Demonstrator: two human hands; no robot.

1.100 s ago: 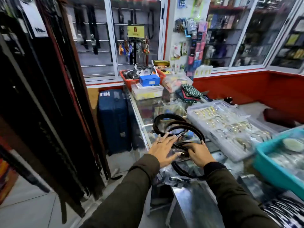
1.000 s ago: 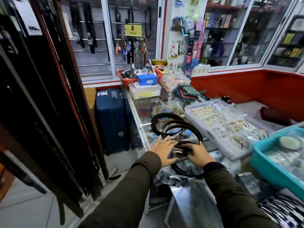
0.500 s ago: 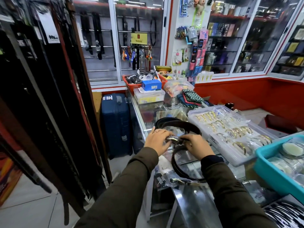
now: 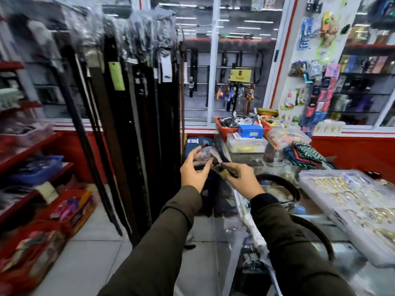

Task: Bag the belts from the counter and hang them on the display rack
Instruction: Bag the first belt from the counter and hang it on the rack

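Hands raised, left hand [image 4: 193, 175] fingers pinching clear bag [image 4: 204, 153], right hand [image 4: 243, 180] gripping belt [image 4: 222, 169], tags unreadable

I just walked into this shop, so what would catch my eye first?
Two hands, left and right, hold a belt buckle up at the centre. Left of them hangs a wall of dark bagged belts. On the right, a clear tray of gold bangles sits on the counter.

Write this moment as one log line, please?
step: bagging | left hand: clear plastic bag | right hand: dark leather belt, gold buckle | black belts on glass counter: waiting
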